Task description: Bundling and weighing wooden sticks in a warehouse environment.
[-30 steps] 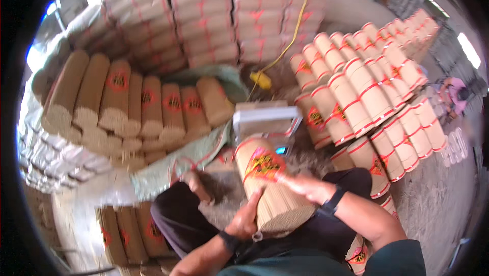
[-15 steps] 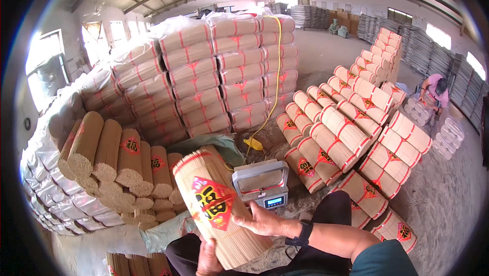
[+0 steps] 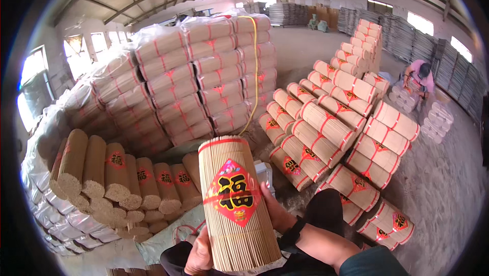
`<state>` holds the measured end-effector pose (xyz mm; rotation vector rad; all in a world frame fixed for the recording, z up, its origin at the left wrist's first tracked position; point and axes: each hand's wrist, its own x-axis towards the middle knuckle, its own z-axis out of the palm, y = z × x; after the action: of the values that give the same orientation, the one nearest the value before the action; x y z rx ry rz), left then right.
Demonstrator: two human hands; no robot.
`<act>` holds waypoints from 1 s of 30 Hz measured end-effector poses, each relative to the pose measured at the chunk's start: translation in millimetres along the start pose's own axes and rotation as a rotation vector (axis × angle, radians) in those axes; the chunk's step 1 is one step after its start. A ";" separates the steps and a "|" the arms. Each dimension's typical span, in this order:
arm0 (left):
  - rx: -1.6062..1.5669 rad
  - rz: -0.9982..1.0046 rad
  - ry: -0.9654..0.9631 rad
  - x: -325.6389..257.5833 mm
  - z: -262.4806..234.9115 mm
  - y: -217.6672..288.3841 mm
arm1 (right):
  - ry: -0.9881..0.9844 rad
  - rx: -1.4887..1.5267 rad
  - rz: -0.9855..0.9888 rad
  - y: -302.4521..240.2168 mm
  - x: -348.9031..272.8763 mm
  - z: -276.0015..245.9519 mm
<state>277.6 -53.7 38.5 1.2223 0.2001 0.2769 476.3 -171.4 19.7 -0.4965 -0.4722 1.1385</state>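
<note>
A thick round bundle of thin tan sticks [image 3: 237,238] is held up in front of me, its far end tilted up. A red band circles it near the top, and a red diamond label with black lettering sits on its face. My left hand [image 3: 199,253] grips its lower left side, fingers partly hidden behind it. At the right side, my right hand [image 3: 276,210] is wrapped against it, with a dark watch on the wrist. Behind the bundle, a grey scale [image 3: 263,172] is mostly hidden.
Bare-ended stick bundles [image 3: 116,184] are piled at left. Plastic-wrapped bundles [image 3: 173,82] form a tall stack behind, with a yellow cord [image 3: 256,72] hanging down it. Red-banded bundles [image 3: 326,126] are stacked at right. Beyond them, a person in pink [image 3: 420,75] bends over wrapped packs.
The bundle has turned more upright with its label facing me, and it now covers most of the scale. My right hand has shifted from the bundle's front to its right side.
</note>
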 end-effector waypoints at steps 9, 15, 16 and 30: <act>-0.128 -0.016 -0.037 39.2 -14.1 -107.3 | -0.105 0.324 -0.392 -33.2 6.4 19.2; -0.039 0.252 -0.141 53.7 94.3 -48.2 | -0.236 0.338 -0.461 -39.5 7.4 39.6; -0.053 0.308 -0.090 59.6 94.9 -46.9 | -0.257 0.313 -0.454 -38.5 8.2 38.9; -0.768 0.455 0.118 69.5 43.2 -0.6 | -0.064 -0.494 -0.253 9.1 -28.9 25.9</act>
<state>356.5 -70.7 52.0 0.4715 -0.0900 0.7454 444.4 -191.9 32.1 -0.8043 -0.8558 0.7910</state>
